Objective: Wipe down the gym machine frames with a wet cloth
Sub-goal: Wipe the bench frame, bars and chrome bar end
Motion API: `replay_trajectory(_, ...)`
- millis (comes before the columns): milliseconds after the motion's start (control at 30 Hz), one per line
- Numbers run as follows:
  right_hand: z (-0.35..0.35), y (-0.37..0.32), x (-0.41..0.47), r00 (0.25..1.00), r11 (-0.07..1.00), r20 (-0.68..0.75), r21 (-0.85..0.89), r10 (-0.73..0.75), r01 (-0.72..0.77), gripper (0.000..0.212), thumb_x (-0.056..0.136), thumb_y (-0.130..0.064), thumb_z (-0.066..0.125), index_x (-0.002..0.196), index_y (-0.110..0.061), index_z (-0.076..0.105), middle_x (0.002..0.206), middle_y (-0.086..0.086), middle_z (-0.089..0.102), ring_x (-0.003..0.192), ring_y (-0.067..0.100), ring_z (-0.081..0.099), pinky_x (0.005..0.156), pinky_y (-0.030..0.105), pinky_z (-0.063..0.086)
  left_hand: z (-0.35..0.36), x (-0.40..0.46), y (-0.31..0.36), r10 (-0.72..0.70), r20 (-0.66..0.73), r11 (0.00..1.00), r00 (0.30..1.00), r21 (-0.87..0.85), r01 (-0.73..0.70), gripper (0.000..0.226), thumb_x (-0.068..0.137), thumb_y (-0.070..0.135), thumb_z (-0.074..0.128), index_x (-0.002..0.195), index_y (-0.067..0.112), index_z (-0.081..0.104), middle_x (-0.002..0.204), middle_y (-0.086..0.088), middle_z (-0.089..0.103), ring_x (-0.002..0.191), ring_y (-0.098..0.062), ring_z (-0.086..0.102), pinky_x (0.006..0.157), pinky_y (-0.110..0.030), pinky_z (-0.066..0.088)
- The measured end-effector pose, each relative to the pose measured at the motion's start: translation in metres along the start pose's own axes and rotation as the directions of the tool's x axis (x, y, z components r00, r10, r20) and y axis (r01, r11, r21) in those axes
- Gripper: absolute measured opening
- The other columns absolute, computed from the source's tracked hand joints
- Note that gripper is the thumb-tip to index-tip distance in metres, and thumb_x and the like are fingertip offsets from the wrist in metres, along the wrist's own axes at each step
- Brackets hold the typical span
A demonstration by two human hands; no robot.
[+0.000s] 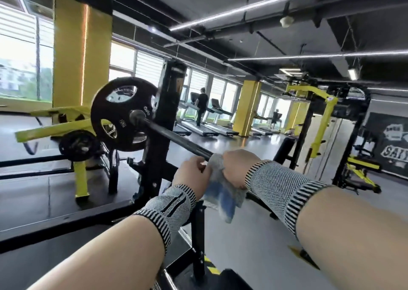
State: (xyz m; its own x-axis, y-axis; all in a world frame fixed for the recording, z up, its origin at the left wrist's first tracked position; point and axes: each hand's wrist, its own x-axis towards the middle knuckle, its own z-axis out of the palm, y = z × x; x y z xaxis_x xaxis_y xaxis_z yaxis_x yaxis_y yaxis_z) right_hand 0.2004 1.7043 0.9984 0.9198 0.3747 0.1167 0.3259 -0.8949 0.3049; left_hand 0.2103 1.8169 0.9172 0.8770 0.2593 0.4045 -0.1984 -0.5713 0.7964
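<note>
I see the cloth [220, 190], blue and grey, bunched around the bar [176, 138] near the middle of the view, with its loose end hanging down below my hands. My right hand [237, 168] is curled over the cloth and clamps it onto the bar from above. My left hand [189, 175] sits just beside it, fingers bent in and pinching the cloth's near edge. Both wrists wear grey knitted bands with striped cuffs.

The bar runs up and to the left from my hands to a black weight plate [122, 115], which sits on its end. Between the plate and my hands the bar passes the black upright [164, 113] of the rack. Behind the plate stands a yellow-green machine [66, 126] with a smaller plate low on its frame.

Further back, treadmills [207, 122] line the windows, with a person standing on one. A yellow rack [320, 117] stands to the right.
</note>
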Motion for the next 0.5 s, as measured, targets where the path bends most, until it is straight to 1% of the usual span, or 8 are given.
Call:
replay_trajectory(67, -0.004, -0.018, 0.037, 0.999, 0.998, 0.001, -0.032, -0.045, 0.045, 0.019, 0.091, -0.008, 0.054, 0.110, -0.008, 0.058, 0.101, 0.007, 0.064, 0.090, 0.021, 0.060, 0.083, 0.031, 0.053, -0.009, 0.030, -0.020, 0.015, -0.059, 1.000, 0.998, 0.004, -0.015, 0.039, 0.094, 0.041, 0.055, 0.129, 0.025, 0.052, 0.123, 0.004, 0.057, 0.099, -0.014, 0.061, 0.088, -0.032, 0.051)
replay_trajectory(133, -0.005, -0.036, 0.077, 0.996, 0.996, -0.004, -0.039, -0.084, 0.083, 0.014, 0.090, -0.006, 0.056, 0.103, -0.012, 0.056, 0.104, 0.007, 0.064, 0.094, 0.022, 0.062, 0.086, 0.033, 0.053, -0.016, 0.062, -0.042, 0.034, -0.095, 0.999, 0.995, 0.033, -0.031, 0.037, 0.095, 0.040, 0.052, 0.131, 0.028, 0.049, 0.133, 0.005, 0.049, 0.104, -0.015, 0.060, 0.091, -0.037, 0.051)
replay_trajectory(200, -0.003, -0.054, 0.117, 0.995, 0.996, -0.043, -0.023, -0.090, 0.090, 0.031, 0.088, -0.007, 0.059, 0.119, -0.009, 0.053, 0.106, 0.008, 0.063, 0.096, 0.023, 0.062, 0.085, 0.036, 0.054, -0.024, 0.094, -0.065, 0.027, -0.104, 0.997, 0.994, 0.069, -0.020, 0.039, 0.097, 0.033, 0.049, 0.135, 0.027, 0.044, 0.141, 0.006, 0.041, 0.112, -0.016, 0.057, 0.094, -0.036, 0.049)
replay_trajectory(267, 0.002, -0.068, 0.157, 0.988, 0.996, -0.136, 0.042, -0.072, 0.079, 0.039, 0.089, -0.009, 0.057, 0.125, -0.011, 0.043, 0.097, 0.007, 0.062, 0.085, 0.023, 0.061, 0.072, 0.036, 0.054, -0.030, 0.123, -0.085, 0.007, -0.116, 0.996, 0.993, 0.085, 0.003, 0.043, 0.097, 0.026, 0.047, 0.139, 0.026, 0.041, 0.146, 0.005, 0.036, 0.118, -0.016, 0.052, 0.096, -0.033, 0.045)
replay_trajectory(300, 0.004, -0.075, 0.176, 0.979, 0.995, -0.192, 0.054, -0.072, 0.084, 0.036, 0.090, -0.010, 0.055, 0.122, -0.012, 0.039, 0.089, 0.006, 0.061, 0.078, 0.021, 0.060, 0.064, 0.035, 0.053, -0.033, 0.137, -0.095, -0.002, -0.129, 0.997, 0.992, 0.081, 0.013, 0.044, 0.096, 0.025, 0.047, 0.139, 0.025, 0.040, 0.146, 0.005, 0.036, 0.120, -0.016, 0.051, 0.096, -0.032, 0.044)
replay_trajectory(367, 0.005, -0.090, 0.209, 0.958, 0.995, -0.269, 0.002, -0.098, 0.102, 0.024, 0.092, -0.015, 0.054, 0.110, -0.012, 0.039, 0.081, 0.003, 0.058, 0.069, 0.018, 0.056, 0.058, 0.032, 0.050, -0.041, 0.160, -0.113, -0.024, -0.148, 0.997, 0.989, 0.063, 0.033, 0.045, 0.096, 0.023, 0.047, 0.140, 0.023, 0.039, 0.147, 0.002, 0.036, 0.124, -0.017, 0.049, 0.098, -0.031, 0.042)
replay_trajectory(433, 0.002, -0.106, 0.239, 0.951, 0.994, -0.290, -0.032, -0.107, 0.102, 0.018, 0.091, -0.019, 0.057, 0.099, -0.012, 0.043, 0.081, 0.003, 0.057, 0.070, 0.019, 0.054, 0.060, 0.029, 0.044, -0.053, 0.179, -0.130, -0.061, -0.167, 0.997, 0.984, 0.039, 0.068, 0.045, 0.097, 0.021, 0.046, 0.141, 0.022, 0.039, 0.147, 0.002, 0.035, 0.126, -0.017, 0.046, 0.100, -0.031, 0.041)
replay_trajectory(500, -0.004, -0.122, 0.267, 0.956, 0.995, -0.278, -0.027, -0.097, 0.093, 0.006, 0.091, -0.016, 0.054, 0.096, -0.012, 0.055, 0.084, 0.004, 0.061, 0.078, 0.022, 0.058, 0.065, 0.030, 0.043, -0.064, 0.196, -0.145, -0.086, -0.212, 0.995, 0.974, 0.030, 0.095, 0.044, 0.097, 0.019, 0.044, 0.140, 0.023, 0.040, 0.147, 0.005, 0.036, 0.125, -0.017, 0.047, 0.097, -0.031, 0.041)
